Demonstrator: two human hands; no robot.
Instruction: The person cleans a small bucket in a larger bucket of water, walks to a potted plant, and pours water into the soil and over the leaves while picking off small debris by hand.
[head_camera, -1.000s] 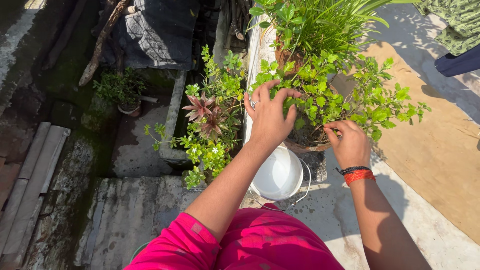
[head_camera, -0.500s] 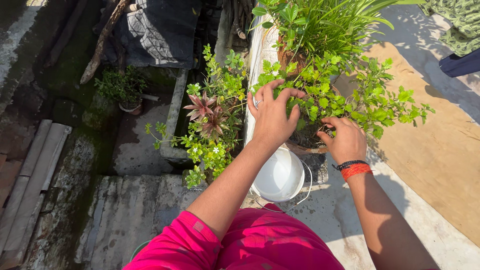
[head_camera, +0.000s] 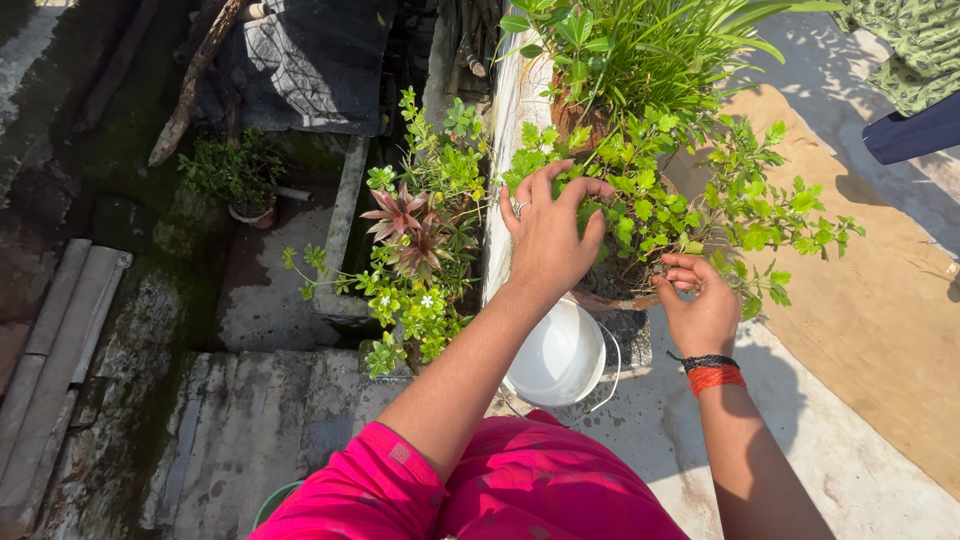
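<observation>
Fingers of the left hand (head_camera: 548, 240) spread over the potted shrub (head_camera: 680, 205); right hand (head_camera: 702, 300) curls loosely at the pot rim (head_camera: 610, 298), seemingly empty. Best part stems gently, sparing leaves.

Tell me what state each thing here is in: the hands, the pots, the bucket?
Left hand: fingers spread, resting in the leafy plant.
Right hand: fingers curled at the clay pot rim; contents unclear.
White bucket: upright, handle down.
Small potted plant: upright, on the lower level.
</observation>
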